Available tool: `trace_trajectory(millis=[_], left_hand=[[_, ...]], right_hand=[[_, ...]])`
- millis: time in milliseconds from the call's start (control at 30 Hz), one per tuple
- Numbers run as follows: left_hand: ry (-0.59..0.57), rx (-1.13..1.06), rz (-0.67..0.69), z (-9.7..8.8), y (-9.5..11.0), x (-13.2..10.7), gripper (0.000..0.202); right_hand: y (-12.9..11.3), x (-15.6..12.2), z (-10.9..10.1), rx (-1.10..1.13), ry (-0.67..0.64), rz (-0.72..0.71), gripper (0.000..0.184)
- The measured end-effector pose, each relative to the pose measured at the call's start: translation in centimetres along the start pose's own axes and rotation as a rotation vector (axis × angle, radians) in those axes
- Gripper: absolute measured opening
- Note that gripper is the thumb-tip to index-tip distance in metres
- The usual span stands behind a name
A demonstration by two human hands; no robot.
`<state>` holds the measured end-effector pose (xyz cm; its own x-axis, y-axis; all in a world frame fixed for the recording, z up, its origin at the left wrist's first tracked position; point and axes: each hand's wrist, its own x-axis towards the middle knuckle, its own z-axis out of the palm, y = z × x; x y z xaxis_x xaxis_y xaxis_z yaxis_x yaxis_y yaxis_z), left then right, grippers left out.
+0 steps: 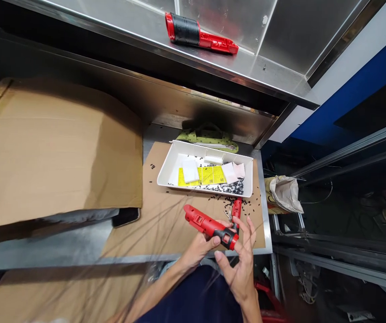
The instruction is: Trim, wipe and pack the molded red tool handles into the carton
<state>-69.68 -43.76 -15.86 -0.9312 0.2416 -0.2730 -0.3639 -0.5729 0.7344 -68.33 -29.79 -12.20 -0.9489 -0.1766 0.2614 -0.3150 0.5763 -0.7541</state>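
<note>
Red housing (206, 224) partly behind right hand (238, 269) (black bits (225, 188) too small to tell).

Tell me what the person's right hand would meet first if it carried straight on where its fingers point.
The right hand would likely meet the small red part standing right at its fingertips first, though depth is hard to judge and they may already touch.

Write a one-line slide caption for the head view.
Left hand grips a red-and-black plastic housing, right hand touching it, below a white tray of small black pieces.
</note>
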Motion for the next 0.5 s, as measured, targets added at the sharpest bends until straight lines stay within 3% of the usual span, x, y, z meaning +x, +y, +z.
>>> trace_trajectory(millis=[133, 233, 333, 400, 500], left_hand=[[-0.016, -0.019, -0.039, 0.0, -0.1, 0.2, 0.062], [-0.027, -0.012, -0.044, 0.2, -0.2, 0.5, 0.07], [-0.015, 0.158, 0.004, 0.2, 0.0, 0.8, 0.08], [0.019, 0.288, 0.041, -0.4, 0.6, 0.9, 0.086], [0.115, 0.462, 0.097, -1.8, 2.3, 1.3, 0.073]], right_hand=[[0.7, 0.4, -0.4, -0.246, 0.013, -0.2, 0.027], [0.8, 0.0, 0.2, -0.252, 0.04, -0.205, 0.039], [1.0, -0.7, 1.0, -0.026, 0.136, -0.091, 0.043], [1.7, -0.8, 1.1, 0.136, 0.272, 0.042, 0.031], [4.1, -0.4, -0.1, 0.173, 0.393, 0.297, 0.022]])
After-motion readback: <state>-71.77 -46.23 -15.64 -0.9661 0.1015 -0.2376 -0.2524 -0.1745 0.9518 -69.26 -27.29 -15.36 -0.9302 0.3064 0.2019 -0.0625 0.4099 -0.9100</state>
